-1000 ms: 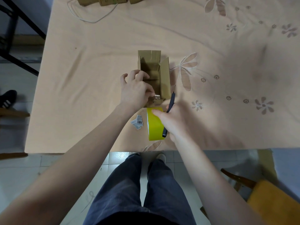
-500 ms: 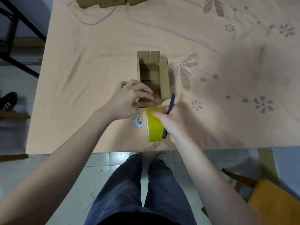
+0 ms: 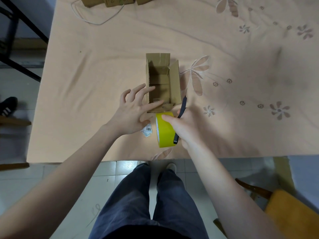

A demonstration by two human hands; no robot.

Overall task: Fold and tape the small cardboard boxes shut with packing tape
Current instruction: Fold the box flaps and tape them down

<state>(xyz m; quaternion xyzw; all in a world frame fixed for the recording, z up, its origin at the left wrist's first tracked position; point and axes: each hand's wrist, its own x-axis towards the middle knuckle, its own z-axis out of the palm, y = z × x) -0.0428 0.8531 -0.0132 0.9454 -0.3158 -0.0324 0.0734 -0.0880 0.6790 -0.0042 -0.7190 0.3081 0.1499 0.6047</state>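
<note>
Left hand [image 3: 133, 111]: your fingers spread, touching the box [image 3: 163, 83].
Right hand [image 3: 185, 125]: you grip tape [image 3: 164, 131] and knife [image 3: 182, 107].

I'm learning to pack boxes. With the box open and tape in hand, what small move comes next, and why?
Probably fold the flaps shut with the left hand. The cardboard box still stands open, that hand is spread at its near edge, and the right hand already holds the yellow tape roll.

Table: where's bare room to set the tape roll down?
Free: the tablecloth left of the open box, and the wide stretch to its right. Crowded: the near edge, with tape roll, labels and both hands.
</note>
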